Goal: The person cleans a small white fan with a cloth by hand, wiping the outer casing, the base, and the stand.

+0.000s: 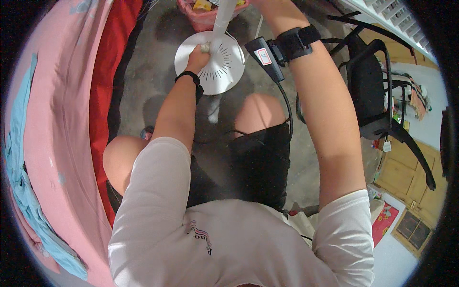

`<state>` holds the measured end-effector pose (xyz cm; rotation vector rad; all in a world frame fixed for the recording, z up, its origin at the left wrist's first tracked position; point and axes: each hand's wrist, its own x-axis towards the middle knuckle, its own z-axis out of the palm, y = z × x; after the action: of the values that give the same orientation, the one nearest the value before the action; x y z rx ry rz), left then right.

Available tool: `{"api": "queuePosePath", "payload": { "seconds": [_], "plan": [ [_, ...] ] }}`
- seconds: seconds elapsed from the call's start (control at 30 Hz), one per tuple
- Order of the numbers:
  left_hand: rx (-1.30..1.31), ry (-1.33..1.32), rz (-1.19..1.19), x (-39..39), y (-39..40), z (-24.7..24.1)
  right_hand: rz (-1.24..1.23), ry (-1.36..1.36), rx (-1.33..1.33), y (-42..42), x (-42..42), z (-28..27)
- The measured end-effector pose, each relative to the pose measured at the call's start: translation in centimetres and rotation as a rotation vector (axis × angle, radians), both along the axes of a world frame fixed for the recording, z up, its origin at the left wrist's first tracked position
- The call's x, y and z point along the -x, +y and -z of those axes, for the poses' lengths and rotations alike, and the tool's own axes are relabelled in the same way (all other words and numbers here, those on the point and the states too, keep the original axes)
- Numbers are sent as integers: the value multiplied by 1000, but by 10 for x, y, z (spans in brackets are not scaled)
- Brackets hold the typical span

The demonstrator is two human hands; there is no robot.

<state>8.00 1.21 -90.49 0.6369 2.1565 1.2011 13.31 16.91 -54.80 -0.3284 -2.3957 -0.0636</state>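
Note:
My left hand (199,59) is closed on a small pale greenish pad, perhaps a sponge or folded cloth (205,47), and holds it against a round white base (218,84) with radial dark marks, close to the foot of its pole. This looks like a pedestal fan's stand; the white pole (223,18) rises out of the top of the view. My right arm reaches up past the top edge, to the right of the pole, and its hand is out of view. A black strap with a cabled device sits on that arm.
A pink basket (204,26) holding packets stands behind the base. Pink and red fabric (71,107) runs along the left side, with a light blue cloth (21,179). On the right is a black chair (369,75). A white cable (259,27) lies near the base.

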Motion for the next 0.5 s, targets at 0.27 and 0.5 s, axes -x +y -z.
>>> {"api": "queuePosePath", "payload": {
  "seconds": [0.27,0.5],
  "plan": [
    [-20,-366,-57,32,26,28,-30,-6,46,-2,-1,-2],
    [-413,-584,154,34,45,-43,15,-1,43,8,-16,-1]
  ]
}}
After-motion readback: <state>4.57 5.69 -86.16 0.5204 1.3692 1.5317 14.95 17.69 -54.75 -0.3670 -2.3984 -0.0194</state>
